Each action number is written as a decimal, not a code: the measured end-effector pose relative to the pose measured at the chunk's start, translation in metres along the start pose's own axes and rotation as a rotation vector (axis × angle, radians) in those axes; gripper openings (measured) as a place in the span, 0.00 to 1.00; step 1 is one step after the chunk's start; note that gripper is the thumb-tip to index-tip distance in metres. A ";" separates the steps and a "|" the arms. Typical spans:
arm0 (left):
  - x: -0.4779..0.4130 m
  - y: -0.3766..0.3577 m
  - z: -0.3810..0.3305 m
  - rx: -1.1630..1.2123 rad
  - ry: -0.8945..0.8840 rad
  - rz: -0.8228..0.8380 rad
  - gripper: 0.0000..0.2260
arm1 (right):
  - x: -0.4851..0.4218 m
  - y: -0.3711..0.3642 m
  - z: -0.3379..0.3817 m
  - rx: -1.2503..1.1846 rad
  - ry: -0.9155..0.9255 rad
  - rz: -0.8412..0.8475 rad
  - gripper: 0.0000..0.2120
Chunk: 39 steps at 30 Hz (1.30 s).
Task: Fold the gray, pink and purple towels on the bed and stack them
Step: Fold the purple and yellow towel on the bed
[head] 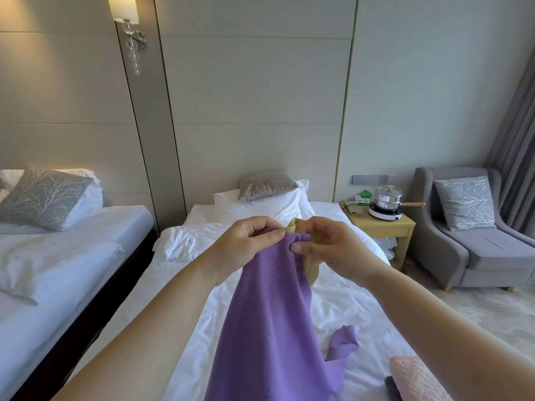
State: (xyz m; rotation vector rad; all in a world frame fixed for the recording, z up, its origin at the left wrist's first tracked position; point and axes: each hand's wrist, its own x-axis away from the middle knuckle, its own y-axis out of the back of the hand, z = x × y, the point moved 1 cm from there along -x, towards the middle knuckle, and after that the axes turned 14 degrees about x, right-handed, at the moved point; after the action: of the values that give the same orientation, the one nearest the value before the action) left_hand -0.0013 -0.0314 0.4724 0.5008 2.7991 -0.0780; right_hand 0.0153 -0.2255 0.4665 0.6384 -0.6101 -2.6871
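Observation:
I hold the purple towel (272, 314) up in front of me over the white bed (341, 302). My left hand (249, 241) and my right hand (327, 244) pinch its top edge close together, where a tan underside shows. The cloth hangs down, and a lower corner lies on the sheet at the right. The pink towel (417, 380) sits folded at the lower right of the bed. A dark grey towel (392, 386) peeks out beside and under it, mostly hidden.
White pillows and a grey patterned cushion (267, 185) lie at the bed's head. A second bed (63, 256) stands to the left across a narrow gap. On the right are a wooden nightstand (382, 227) with a pot on a cooker, and a grey armchair (474, 241).

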 end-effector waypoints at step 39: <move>0.023 -0.009 0.013 -0.121 -0.059 -0.160 0.05 | 0.015 -0.023 0.003 -0.314 0.069 -0.123 0.15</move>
State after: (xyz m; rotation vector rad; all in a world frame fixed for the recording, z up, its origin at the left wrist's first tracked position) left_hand -0.0212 -0.0340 0.4538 0.2411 2.7601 0.0412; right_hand -0.0032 -0.2102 0.4530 0.6952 -0.1283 -2.7756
